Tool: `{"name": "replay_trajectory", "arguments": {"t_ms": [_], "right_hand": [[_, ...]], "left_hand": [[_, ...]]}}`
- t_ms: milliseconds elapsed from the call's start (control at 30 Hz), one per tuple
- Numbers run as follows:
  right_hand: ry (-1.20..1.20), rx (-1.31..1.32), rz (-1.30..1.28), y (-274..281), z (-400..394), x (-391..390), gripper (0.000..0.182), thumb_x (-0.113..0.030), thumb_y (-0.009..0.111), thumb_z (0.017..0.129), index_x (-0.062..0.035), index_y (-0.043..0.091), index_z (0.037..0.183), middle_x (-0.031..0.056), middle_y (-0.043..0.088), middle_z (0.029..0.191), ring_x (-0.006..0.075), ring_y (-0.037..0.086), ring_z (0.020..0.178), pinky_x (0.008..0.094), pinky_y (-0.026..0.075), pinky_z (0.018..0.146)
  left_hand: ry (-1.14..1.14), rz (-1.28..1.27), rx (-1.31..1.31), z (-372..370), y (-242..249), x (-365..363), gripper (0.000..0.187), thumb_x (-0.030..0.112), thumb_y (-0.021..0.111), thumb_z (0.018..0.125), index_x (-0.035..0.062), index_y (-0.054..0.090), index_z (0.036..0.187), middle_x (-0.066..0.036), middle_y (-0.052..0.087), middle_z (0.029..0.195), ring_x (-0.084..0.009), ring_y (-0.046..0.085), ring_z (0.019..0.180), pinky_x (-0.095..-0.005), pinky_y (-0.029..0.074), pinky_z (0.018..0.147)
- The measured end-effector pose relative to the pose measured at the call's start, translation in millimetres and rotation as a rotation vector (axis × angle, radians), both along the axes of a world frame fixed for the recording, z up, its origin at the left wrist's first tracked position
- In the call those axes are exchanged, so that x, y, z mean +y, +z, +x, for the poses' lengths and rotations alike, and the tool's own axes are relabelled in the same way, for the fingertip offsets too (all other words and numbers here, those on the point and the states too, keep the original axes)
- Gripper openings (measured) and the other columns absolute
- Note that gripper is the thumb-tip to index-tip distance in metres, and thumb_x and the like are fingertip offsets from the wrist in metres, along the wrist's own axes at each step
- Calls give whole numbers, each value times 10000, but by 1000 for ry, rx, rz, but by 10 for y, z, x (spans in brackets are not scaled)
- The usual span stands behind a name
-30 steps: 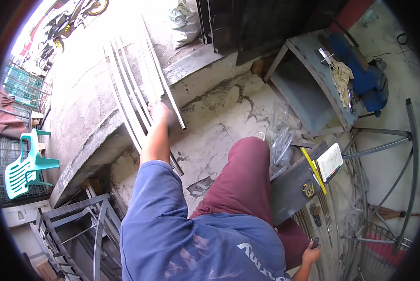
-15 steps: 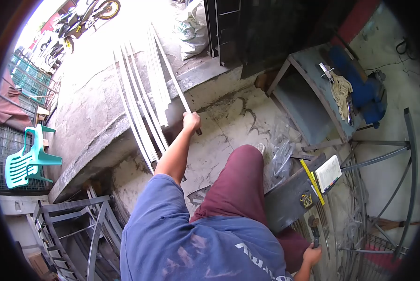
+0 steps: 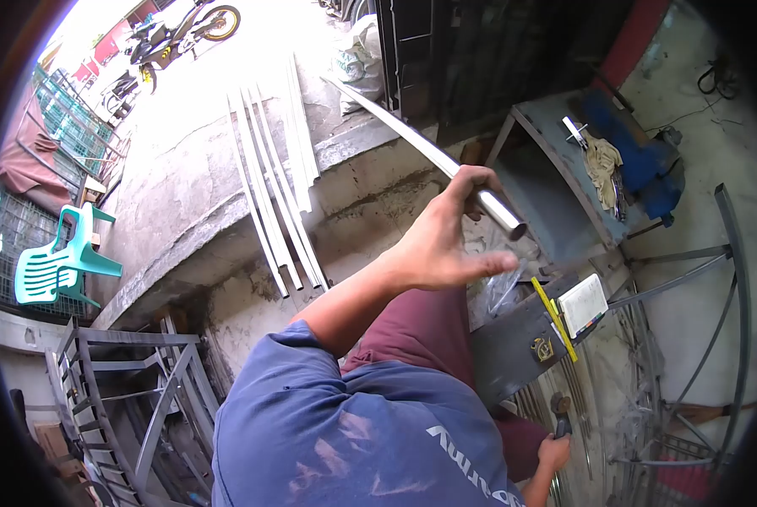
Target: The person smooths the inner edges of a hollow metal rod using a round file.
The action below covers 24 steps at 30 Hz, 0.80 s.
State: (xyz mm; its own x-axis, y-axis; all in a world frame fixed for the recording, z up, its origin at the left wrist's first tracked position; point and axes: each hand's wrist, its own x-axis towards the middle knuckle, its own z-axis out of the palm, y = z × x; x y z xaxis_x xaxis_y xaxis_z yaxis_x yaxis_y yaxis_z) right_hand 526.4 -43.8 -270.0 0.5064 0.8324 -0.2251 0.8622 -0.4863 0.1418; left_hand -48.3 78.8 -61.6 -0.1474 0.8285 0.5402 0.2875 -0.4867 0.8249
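Note:
My left hand (image 3: 442,241) is raised in front of me and grips a long round metal tube (image 3: 395,127) near its open end. The tube slants up and away to the left, toward the doorway. More long pale metal bars (image 3: 273,177) lie side by side over the concrete step. At the bottom right my right hand (image 3: 552,449) is closed around the dark handle of a tool (image 3: 560,414); I cannot make out the tool's head. My maroon-trousered leg is below the left hand.
A dark steel bench (image 3: 514,342) by my knee carries a yellow ruler (image 3: 552,317), a notepad (image 3: 583,304) and a tape measure (image 3: 541,348). Beyond it a grey table (image 3: 556,144) holds a blue vise (image 3: 645,165). Metal frames (image 3: 133,380) and a green chair (image 3: 57,262) stand left; curved rods (image 3: 691,279) right.
My left hand took one tube from the pile on the step and lifted it up and to the right, toward the bench. The right hand stayed low on the tool handle.

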Motion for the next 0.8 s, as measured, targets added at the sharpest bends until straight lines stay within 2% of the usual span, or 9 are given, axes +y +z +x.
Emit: {"name": "replay_trajectory", "arguments": {"t_ms": [67,100,200,300,367,400,533,733,800], "right_hand": [[-13,96,-20,78,17,88,514,-197,712,944,67,567,1360,331,696,1269,514,668,1198,578,530,1026],[-33,160,42,86,10,147,496,-172,686,961,79,549,1367,344,681,1275,524,648,1221,580,514,1040],[156,408,347,486,-94,359,369,-143,638,1020,67,590,1320,314,684,1220,514,645,1166,529,502,1011],[305,617,636,1571,-566,424,277,-149,665,1048,73,612,1205,248,672,1165,443,647,1059,479,505,976],[589,569,960,1960,-640,449,288,-186,635,1085,62,618,1229,221,668,1172,383,660,1053,466,513,946],[584,603,1110,2071,-664,445,292,-194,598,1110,67,607,1239,206,670,1178,340,666,1029,432,525,906],[746,684,1422,2382,-693,492,316,-172,452,1166,101,491,1321,302,628,1251,294,700,870,314,577,689],[815,933,1553,2650,-919,431,360,-243,377,1174,75,432,1333,357,612,1192,316,695,740,330,615,557],[810,1027,1580,2746,-974,373,392,-281,389,1169,54,407,1370,328,616,1123,280,659,663,314,601,504]], "left_hand": [[29,-3,189,284,275,-99,739,210,903,845,30,473,1419,-218,666,1239,-361,708,1125,-418,546,988],[128,-93,311,390,261,-98,647,139,849,826,54,552,1395,-209,733,1061,-390,754,960,-444,590,851],[268,-6,787,683,378,-138,501,85,749,795,77,672,1290,-120,665,655,-361,701,603,-491,528,575],[316,284,1042,852,439,57,470,133,806,715,137,725,1178,-43,645,850,-252,696,857,-439,543,789],[123,449,1100,835,619,110,381,158,829,678,144,745,1050,-26,587,961,-247,634,1003,-499,520,936],[25,506,1015,858,577,177,303,168,845,670,125,741,952,-42,578,999,-267,620,1061,-588,507,980],[-321,312,796,1014,367,102,448,92,843,733,81,684,1151,-107,710,1089,-334,711,908,-438,594,769],[-307,344,644,1199,359,280,389,60,829,691,57,679,1050,-104,667,897,-339,680,830,-421,530,729],[-300,369,654,1199,430,390,375,210,865,747,56,680,1034,-94,687,880,-326,689,782,-410,529,700]]}}
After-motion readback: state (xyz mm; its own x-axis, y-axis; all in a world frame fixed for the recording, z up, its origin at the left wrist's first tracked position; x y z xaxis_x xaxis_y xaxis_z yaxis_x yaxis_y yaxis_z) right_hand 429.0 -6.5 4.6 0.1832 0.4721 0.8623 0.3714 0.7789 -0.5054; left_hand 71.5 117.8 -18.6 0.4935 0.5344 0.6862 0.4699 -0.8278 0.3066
